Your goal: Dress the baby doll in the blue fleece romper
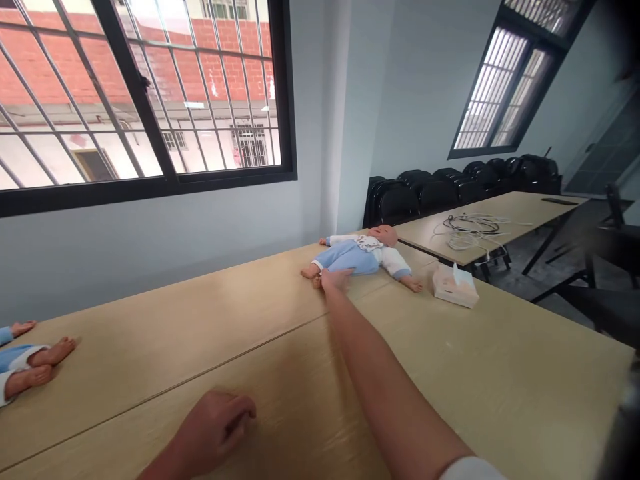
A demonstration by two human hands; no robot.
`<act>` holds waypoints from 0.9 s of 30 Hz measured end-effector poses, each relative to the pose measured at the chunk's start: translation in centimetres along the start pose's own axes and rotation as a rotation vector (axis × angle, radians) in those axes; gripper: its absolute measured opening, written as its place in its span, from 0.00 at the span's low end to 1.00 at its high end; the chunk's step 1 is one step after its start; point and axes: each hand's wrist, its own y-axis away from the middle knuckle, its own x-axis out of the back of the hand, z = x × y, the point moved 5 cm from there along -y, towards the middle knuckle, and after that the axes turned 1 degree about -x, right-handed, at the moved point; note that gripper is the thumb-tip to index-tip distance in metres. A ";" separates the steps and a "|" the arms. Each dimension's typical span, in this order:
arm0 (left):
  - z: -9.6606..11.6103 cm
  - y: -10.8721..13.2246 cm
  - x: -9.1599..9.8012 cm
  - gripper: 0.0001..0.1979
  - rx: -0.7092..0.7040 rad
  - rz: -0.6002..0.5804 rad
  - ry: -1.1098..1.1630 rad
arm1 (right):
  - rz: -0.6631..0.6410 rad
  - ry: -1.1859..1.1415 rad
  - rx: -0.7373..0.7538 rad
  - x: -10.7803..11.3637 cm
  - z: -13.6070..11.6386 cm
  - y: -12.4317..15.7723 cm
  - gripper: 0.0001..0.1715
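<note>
A baby doll (363,257) in a blue and white suit lies on its back at the far side of the wooden table (280,347). My right arm is stretched far out, and my right hand (334,279) is closed around the doll's near foot and lower leg. My left hand (213,427) rests on the tabletop close to me, fingers curled under in a loose fist, with nothing visible in it.
A second doll (27,363) in blue lies at the table's left edge, only its legs showing. A tissue pack (456,285) sits right of the first doll. Behind, another table (500,223) carries a tangle of white cables (470,230), with black chairs (440,190) along the wall.
</note>
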 end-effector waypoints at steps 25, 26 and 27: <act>-3.9 2.5 5.0 0.15 0.456 0.617 -0.109 | -0.532 -0.171 0.341 4.9 1.5 18.1 0.54; -3.7 2.9 5.3 0.16 0.471 0.663 -0.091 | -0.580 -0.170 0.358 5.3 1.4 19.4 0.54; -3.5 3.3 5.5 0.19 0.477 0.697 -0.059 | -0.621 -0.168 0.373 5.7 1.4 20.6 0.53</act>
